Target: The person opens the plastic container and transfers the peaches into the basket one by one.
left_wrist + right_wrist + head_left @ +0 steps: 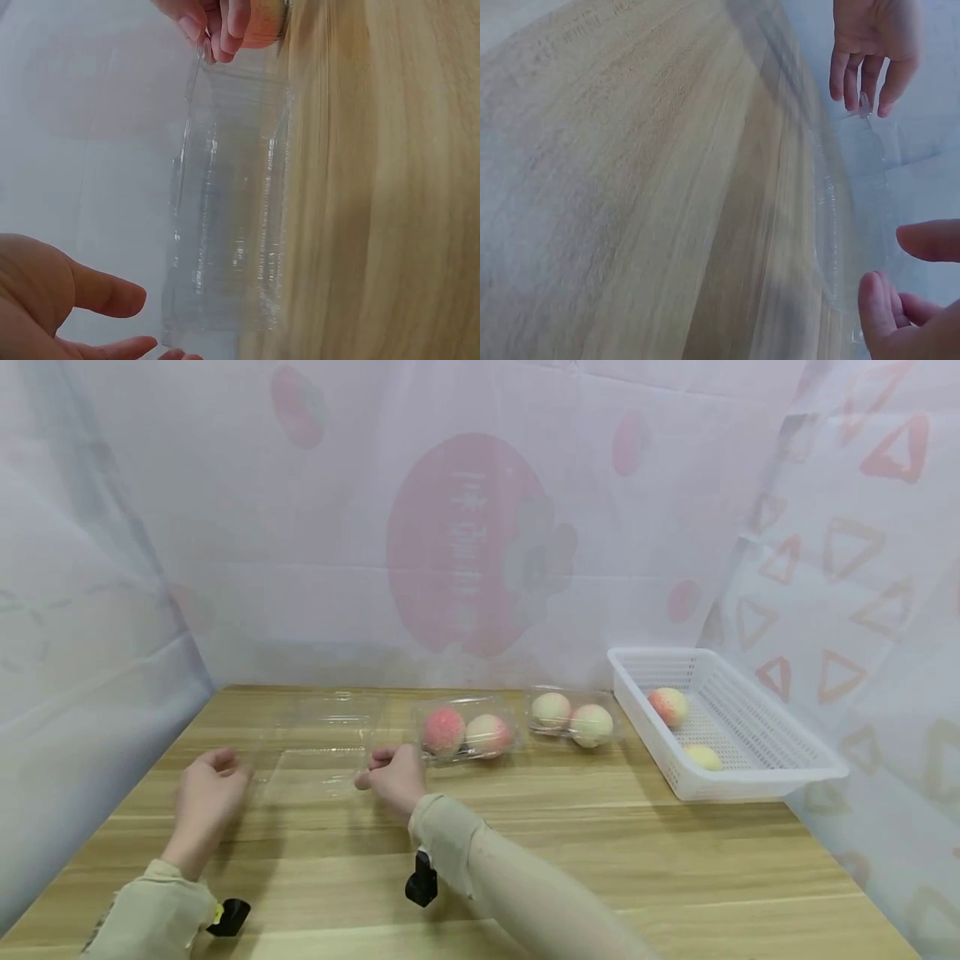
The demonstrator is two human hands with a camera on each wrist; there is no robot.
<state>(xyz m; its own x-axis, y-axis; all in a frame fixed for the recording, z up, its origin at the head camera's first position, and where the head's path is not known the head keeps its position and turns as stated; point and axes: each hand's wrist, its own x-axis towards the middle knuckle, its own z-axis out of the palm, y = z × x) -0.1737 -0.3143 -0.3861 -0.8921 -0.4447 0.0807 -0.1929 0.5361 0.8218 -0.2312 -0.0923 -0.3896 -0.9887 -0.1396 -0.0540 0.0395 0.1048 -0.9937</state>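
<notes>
A clear plastic clamshell box (318,760) lies unfolded on the left part of the table, its two halves hard to see through. My left hand (212,793) is beside its left edge; in the left wrist view, thumb (120,297) and fingers stand apart, with fingertips at the box's corner. At the opposite side is my right hand (397,778), its fingertips touching the rim. A gap shows between that hand's thumb (928,238) and fingers in the right wrist view. Beside it sits a closed clear box (467,702) containing a pink peach (445,731) and a paler peach (488,736).
Farther right, another closed clear box (573,696) contains two cream peaches (592,725). A white perforated basket (757,777) stands at the right with a pink-yellow peach (668,707) and a yellow one (703,757). Printed cloth (315,527) hangs behind the wooden table (600,835).
</notes>
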